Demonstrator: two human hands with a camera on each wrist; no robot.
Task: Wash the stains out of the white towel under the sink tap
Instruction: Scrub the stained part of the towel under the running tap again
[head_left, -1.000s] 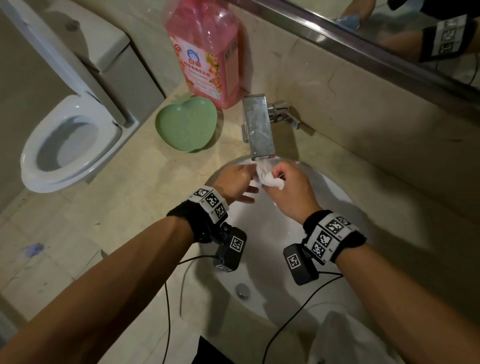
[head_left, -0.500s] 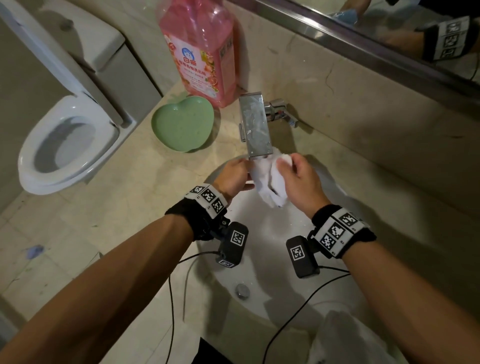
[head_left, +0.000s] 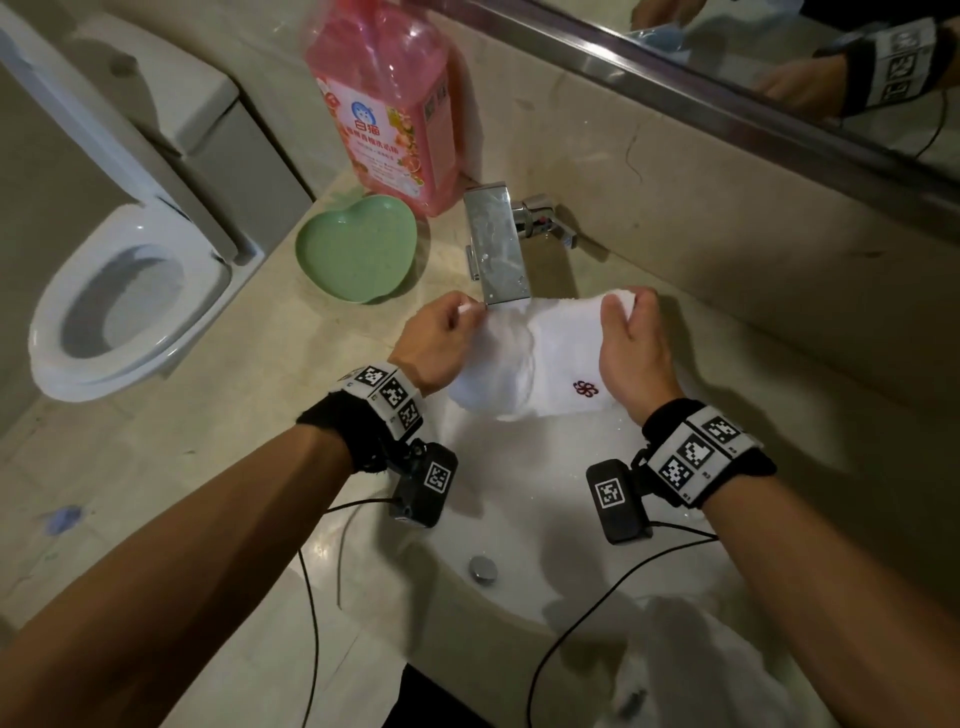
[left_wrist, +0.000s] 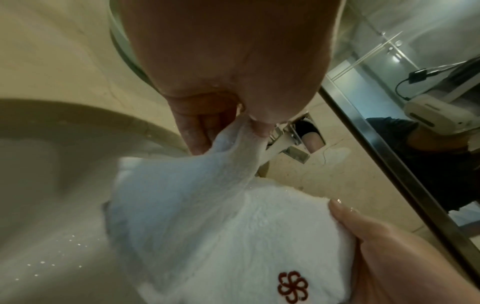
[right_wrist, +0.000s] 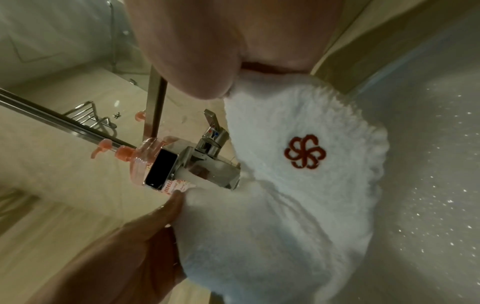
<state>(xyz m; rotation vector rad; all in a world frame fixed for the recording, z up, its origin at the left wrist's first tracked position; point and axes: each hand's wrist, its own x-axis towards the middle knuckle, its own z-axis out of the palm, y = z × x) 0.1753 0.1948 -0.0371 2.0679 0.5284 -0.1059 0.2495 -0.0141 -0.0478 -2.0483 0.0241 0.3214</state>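
The towel (head_left: 540, 364) hangs spread between both hands just under the tap (head_left: 496, 249), over the sink (head_left: 519, 525). The left hand (head_left: 436, 343) pinches one top corner between thumb and fingers (left_wrist: 197, 131); the right hand (head_left: 631, 348) has its fingers curled round the opposite top edge. It is white terry with a small red flower logo (head_left: 586, 387) on the half farther from the tap. No stain shows on the visible face, though the part nearest the tap is blurred, perhaps by running water. Wet, it will likely be soft, limp and heavier than it looks, sagging wherever it is unsupported. The top corners are the fair places to hold it, gripped firmly so the soaked cloth does not slip.
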